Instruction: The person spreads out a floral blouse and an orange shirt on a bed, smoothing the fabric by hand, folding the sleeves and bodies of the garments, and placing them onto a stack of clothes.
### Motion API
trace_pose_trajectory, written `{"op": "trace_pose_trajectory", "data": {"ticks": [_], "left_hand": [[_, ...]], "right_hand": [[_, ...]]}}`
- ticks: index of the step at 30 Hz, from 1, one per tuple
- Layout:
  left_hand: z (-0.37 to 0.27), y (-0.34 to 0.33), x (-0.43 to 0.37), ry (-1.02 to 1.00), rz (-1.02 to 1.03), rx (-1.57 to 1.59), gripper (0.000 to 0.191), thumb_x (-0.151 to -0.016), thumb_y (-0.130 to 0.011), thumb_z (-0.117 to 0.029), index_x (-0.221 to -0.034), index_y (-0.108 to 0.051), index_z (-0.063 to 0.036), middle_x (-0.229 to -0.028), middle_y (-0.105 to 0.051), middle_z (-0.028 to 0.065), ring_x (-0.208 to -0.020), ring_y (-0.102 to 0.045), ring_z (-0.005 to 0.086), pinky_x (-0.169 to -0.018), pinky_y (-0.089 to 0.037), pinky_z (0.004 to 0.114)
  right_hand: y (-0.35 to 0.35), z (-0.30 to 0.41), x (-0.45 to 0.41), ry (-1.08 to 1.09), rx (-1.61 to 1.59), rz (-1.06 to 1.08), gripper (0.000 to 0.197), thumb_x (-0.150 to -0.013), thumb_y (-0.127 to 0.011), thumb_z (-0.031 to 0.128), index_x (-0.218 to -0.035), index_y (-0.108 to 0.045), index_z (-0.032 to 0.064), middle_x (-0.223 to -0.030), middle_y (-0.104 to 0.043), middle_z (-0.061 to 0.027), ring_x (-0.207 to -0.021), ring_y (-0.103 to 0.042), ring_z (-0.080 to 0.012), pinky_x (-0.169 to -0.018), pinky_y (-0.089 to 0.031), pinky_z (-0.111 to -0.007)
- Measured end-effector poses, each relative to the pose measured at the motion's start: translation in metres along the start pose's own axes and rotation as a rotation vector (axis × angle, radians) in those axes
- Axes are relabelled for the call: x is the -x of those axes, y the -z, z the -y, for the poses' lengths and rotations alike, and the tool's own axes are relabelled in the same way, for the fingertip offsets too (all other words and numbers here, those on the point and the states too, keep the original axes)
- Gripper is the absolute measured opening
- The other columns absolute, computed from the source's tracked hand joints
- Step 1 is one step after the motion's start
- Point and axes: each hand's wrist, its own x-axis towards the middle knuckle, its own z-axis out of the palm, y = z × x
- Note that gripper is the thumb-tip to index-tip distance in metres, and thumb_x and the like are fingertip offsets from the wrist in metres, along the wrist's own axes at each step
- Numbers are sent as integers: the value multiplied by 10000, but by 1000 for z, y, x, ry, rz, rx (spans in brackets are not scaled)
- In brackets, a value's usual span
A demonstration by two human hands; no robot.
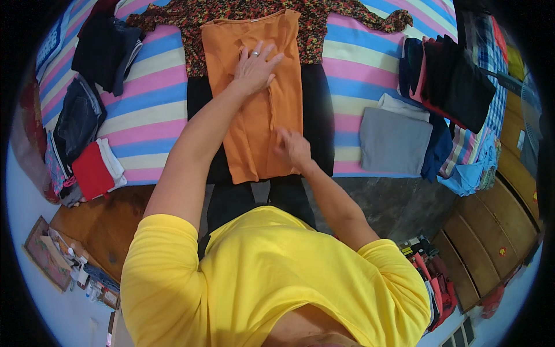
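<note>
A folded orange garment (284,99) with a wide waist edge at its far end lies lengthwise before me. My left hand (256,69), wearing a ring, rests flat on its upper half with fingers spread. Lower down, my right hand (295,149) is at the garment's right side, its fingers curled and blurred; whether they pinch the cloth cannot be made out. Beneath the orange garment are a long-sleeved top (310,43) patterned in black, red and yellow, sleeves spread outward, and black cloth (318,121).
The bed's striped sheet (147,115) runs underneath. Dark folded clothes (97,56), jeans (78,119) and a red folded garment (93,173) lie left. On the right are a grey folded garment (395,139) and a black-topped stack (457,82). A wooden cabinet (490,234) stands right.
</note>
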Motion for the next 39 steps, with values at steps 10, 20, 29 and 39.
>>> {"op": "trace_pose_trajectory", "data": {"ticks": [10, 20, 29, 39], "left_hand": [[-77, -42, 242, 51, 257, 650, 233, -765, -582, -202, -963, -561, -79, -839, -562, 113, -760, -584, 292, -667, -481, 388], [-162, -50, 196, 835, 577, 1108, 310, -733, -605, -201, -995, -532, -51, -866, -606, 119, -835, -587, 266, -736, -479, 353], [-178, -37, 199, 1202, 576, 2359, 350, -788, -429, 18, -1118, -466, -93, -977, -571, 74, -850, -580, 219, -703, -509, 365], [-167, -89, 204, 1148, 537, 1383, 50, -763, -509, -48, -791, -545, -66, -716, -592, 79, -570, -589, 180, -443, -464, 277]], "right_hand": [[5, 6, 110, -139, -43, 161, 163, -752, -601, 199, -815, -508, 81, -818, -563, -134, -747, -564, -318, -649, -456, -407], [-19, -28, 96, -860, -302, -120, 326, -737, -631, 234, -988, -557, 39, -806, -619, -114, -757, -604, -242, -696, -466, -335], [-62, 7, 123, 80, -389, -135, 335, -773, -576, 191, -1082, -569, 62, -862, -635, -178, -874, -591, -376, -776, -464, -406], [-53, -6, 132, -721, -212, 74, 312, -788, -539, 242, -1009, -541, 22, -866, -601, -247, -845, -554, -433, -741, -432, -489]]}}
